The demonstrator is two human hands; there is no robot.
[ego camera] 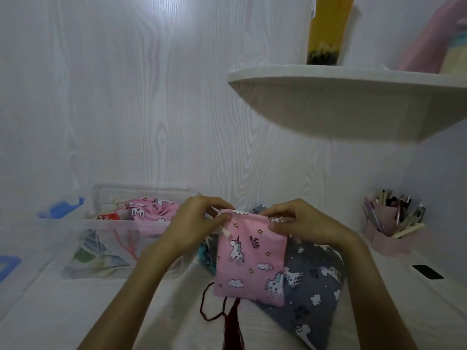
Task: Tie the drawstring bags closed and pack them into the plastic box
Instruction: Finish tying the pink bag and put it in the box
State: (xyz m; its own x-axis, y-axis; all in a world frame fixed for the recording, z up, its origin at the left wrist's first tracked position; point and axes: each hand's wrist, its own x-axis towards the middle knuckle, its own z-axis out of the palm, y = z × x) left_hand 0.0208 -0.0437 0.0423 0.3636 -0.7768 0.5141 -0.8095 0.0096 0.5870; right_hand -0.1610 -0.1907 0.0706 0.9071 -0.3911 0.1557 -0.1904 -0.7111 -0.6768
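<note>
Pink drawstring bag [250, 256] hangs between the hands, left hand [199, 223] and right hand [300, 223] each pinching a mouth corner, probably to draw it closed; plastic box [106, 223] waits beside the left hand.

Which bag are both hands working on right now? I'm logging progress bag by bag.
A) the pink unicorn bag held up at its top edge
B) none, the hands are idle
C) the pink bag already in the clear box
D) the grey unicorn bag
A: the left hand and right hand each pinch a top corner of the pink unicorn bag, holding it in front of the grey unicorn bag, while another pink bag lies untouched in the plastic box.
</note>
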